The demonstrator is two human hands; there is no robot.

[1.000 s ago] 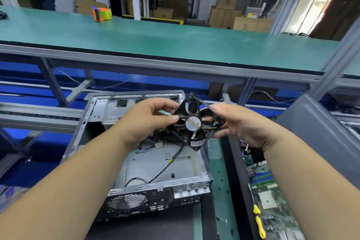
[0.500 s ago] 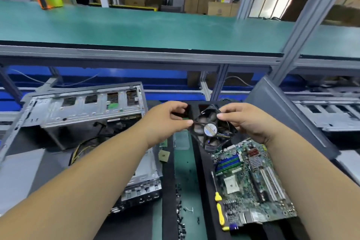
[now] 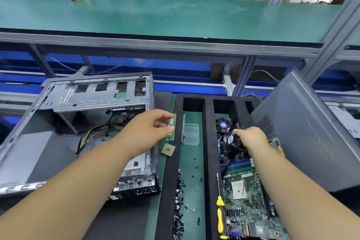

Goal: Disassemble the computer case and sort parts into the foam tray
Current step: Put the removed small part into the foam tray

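Case fan (image 3: 232,141), black with a round hub sticker, sits in the grip of the right hand (image 3: 251,139), whose fingers curl over its frame as it lowers the fan into the right compartment of the black foam tray (image 3: 207,142), over the far end of the green motherboard (image 3: 247,197) and beside another fan (image 3: 224,124) already lying there. The left hand (image 3: 150,132) hangs loosely open and empty above a green memory stick (image 3: 171,128) on the tray's left edge, with a processor chip (image 3: 168,149) just below it.

Risk, as a judgement: set down carelessly, the fan could land hard on the motherboard's components or leave its trailing cable snagged; the left hand, drifting near, could knock the memory stick or chip off the foam edge.

Further out, a yellow-handled screwdriver (image 3: 220,214) lies beside the motherboard, loose black screws (image 3: 179,200) fill the middle compartment, and the opened computer case (image 3: 93,122) stands to the left.

Half a second ago both hands held the fan in the air; now the left has let go, and the fan is lower, inside the tray.
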